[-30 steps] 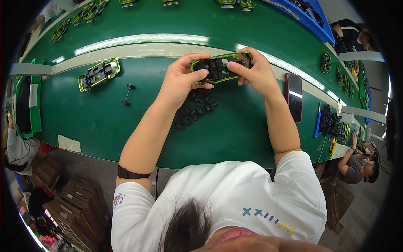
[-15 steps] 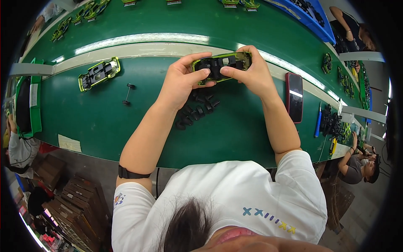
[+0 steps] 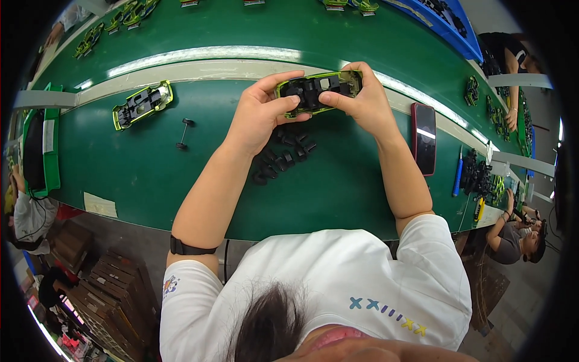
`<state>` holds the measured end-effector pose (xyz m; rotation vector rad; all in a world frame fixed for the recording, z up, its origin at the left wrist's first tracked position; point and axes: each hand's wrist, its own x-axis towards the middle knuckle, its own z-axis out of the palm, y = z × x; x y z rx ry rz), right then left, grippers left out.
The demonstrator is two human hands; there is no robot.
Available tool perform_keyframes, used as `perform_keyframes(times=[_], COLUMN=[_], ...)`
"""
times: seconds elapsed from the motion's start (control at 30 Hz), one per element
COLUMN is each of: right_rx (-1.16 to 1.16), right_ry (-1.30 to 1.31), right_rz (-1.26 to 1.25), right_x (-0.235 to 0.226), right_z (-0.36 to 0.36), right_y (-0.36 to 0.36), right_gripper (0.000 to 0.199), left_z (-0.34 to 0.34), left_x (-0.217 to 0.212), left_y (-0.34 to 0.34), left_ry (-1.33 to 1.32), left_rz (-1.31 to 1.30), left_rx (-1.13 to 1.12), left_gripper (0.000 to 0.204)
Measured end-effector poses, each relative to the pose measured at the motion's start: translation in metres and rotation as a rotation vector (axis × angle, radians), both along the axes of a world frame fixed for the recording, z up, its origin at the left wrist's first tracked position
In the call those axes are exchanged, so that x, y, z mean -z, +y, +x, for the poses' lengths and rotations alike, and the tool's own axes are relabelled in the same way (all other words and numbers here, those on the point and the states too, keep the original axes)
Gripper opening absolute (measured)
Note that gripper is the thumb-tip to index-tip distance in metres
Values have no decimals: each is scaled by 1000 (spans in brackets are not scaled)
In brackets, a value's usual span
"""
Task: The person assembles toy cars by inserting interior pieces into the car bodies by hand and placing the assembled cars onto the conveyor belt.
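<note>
Between my two hands is a green toy car body (image 3: 312, 90), its black underside facing up. My left hand (image 3: 263, 107) grips the left end, thumb on the black part. At the other end my right hand (image 3: 366, 102) holds it, its thumb pressing near the middle. Just below the hands several small black parts (image 3: 282, 160) lie in a loose group on the green table (image 3: 338, 199). To the left rests a second toy car body (image 3: 142, 105), also underside up. Beside it lies an axle with two wheels (image 3: 185, 133).
A phone (image 3: 424, 140) lies right of my right forearm, with a blue pen-like tool (image 3: 458, 175) and black parts (image 3: 477, 175) beyond it. A green bin (image 3: 53, 145) stands at the left edge, a blue crate (image 3: 443, 24) at the far right. Other people work on both sides.
My right thumb has shifted very slightly on the car's underside; both hands keep hold of it. At the far right, a co-worker's arm has reached down toward the parts there.
</note>
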<state>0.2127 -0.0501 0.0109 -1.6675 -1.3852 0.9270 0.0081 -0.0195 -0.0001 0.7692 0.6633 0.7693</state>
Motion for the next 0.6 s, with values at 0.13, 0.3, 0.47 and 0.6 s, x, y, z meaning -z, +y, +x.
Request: perform_keyframes(times=[0.13, 0.3, 0.47, 0.6], right_rx=[-8, -42, -63, -75], right_ry=[18, 131, 134, 163], right_rz=[-57, -88, -67, -72], right_x=[-6, -9, -10, -12], right_z=[2, 5, 6, 5], right_y=[0, -1, -2, -2], right_gripper=[68, 64, 60, 57], left_z=[-1, -2, -1, -1], left_x=[-2, -5, -3, 0], left_y=[0, 0, 0, 1], left_ry=[-29, -17, -33, -36], left_rz=[55, 51, 66, 63], left_rx=[16, 2, 19, 28], left_gripper=[40, 39, 39, 39])
